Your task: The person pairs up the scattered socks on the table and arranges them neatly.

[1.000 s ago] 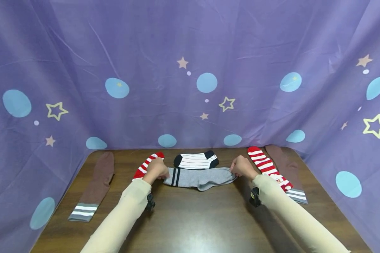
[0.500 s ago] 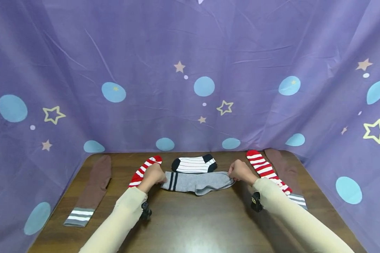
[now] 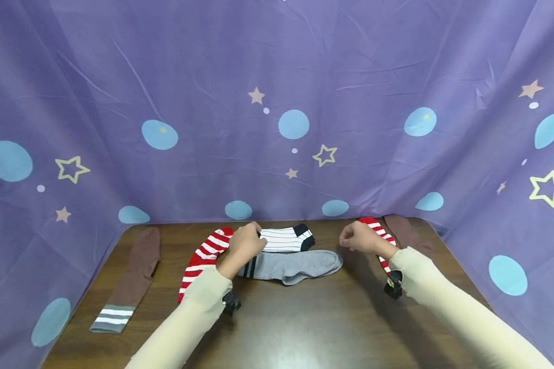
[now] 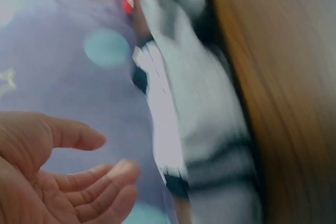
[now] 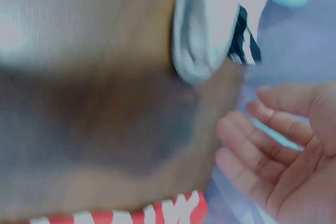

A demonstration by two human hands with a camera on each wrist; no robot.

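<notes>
A grey sock [image 3: 288,266] with two black bands at its cuff lies across the middle of the table, in front of a white ankle sock [image 3: 281,240] with black toe and heel. My left hand [image 3: 246,242] hovers over the left ends of both, covering the white sock's toe. In the left wrist view its thumb and fingers [image 4: 97,190] are apart, with nothing between them. My right hand [image 3: 362,238] is off the grey sock's toe, in front of a red and white striped sock [image 3: 384,237]. The right wrist view shows its relaxed fingers [image 5: 252,150] holding nothing.
Another red and white striped sock [image 3: 203,259] lies left of centre, partly behind the left arm. A brown sock [image 3: 136,271] with a grey and white cuff is at the far left, and a second brown sock [image 3: 406,233] at the far right. A purple curtain [image 3: 212,77] encloses the table.
Both hands have let go of the grey sock, which stays flat. The left hand has lifted and moved right and forward; the right hand has moved slightly right, away from the toe.
</notes>
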